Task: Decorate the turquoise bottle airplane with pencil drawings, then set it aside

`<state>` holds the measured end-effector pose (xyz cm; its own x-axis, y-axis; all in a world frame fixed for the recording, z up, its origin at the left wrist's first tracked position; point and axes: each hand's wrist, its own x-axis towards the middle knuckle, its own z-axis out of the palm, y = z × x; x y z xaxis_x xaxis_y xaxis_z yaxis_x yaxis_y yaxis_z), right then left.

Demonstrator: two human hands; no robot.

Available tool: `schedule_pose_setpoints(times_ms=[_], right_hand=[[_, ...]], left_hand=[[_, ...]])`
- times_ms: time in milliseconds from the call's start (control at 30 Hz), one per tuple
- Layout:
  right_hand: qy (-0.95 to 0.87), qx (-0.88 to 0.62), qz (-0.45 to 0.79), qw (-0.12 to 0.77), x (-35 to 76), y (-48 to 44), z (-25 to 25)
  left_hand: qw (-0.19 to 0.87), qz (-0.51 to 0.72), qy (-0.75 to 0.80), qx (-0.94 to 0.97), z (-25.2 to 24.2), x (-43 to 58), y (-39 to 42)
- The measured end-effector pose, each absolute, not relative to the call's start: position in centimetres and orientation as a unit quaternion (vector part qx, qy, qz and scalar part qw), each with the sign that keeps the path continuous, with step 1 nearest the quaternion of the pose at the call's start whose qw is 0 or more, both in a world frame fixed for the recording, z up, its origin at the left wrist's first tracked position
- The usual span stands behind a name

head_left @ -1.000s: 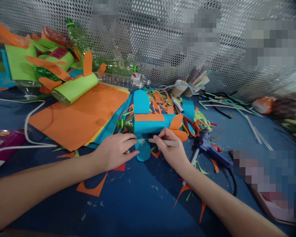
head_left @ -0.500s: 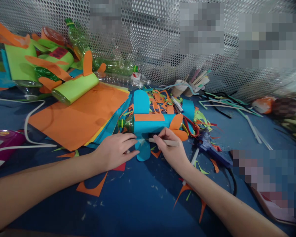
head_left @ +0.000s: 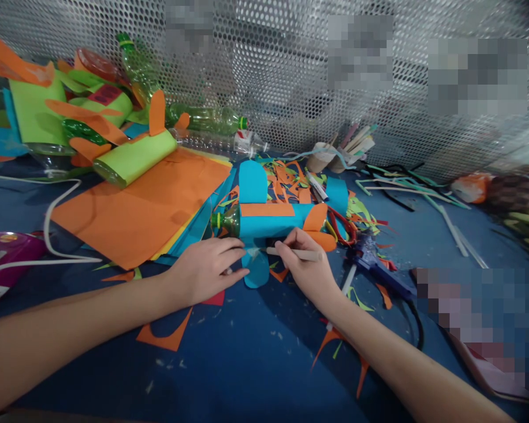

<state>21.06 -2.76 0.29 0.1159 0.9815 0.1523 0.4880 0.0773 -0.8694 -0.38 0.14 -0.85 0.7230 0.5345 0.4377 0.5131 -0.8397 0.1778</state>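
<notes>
A plastic bottle wrapped in blue paper [head_left: 268, 226] lies on its side, its green cap [head_left: 216, 220] toward the left. Orange paper fins [head_left: 316, 217] stick out at its right end, and an orange strip [head_left: 267, 210] runs along its top. My right hand [head_left: 306, 258] grips a white marker [head_left: 306, 255], its tip close to the near blue paper wing [head_left: 256, 270]. My left hand [head_left: 209, 264] rests at that wing's left edge, fingers stretched out. A small pale thing shows beneath its fingers; I cannot make out what. A pale patch marks the wing between my hands.
An orange paper stack [head_left: 141, 211] lies left, near a purple glue gun [head_left: 9, 258]. A blue glue gun [head_left: 374, 264] and red-handled scissors [head_left: 344, 226] sit right. Paper scraps [head_left: 286, 176] cover the area behind. Green paper-covered bottles [head_left: 136, 155] stand back left. A metal mesh [head_left: 282, 64] rises behind.
</notes>
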Motion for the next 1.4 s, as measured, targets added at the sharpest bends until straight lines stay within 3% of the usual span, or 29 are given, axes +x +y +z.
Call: schedule_pose_setpoints(times_ms=[1400], right_hand=[[-0.598,-0.595,0.310,0.438,21.14,-2.73,-0.08]], left_hand=[[0.006,0.247,0.284,0.926,-0.80,-0.30,0.16]])
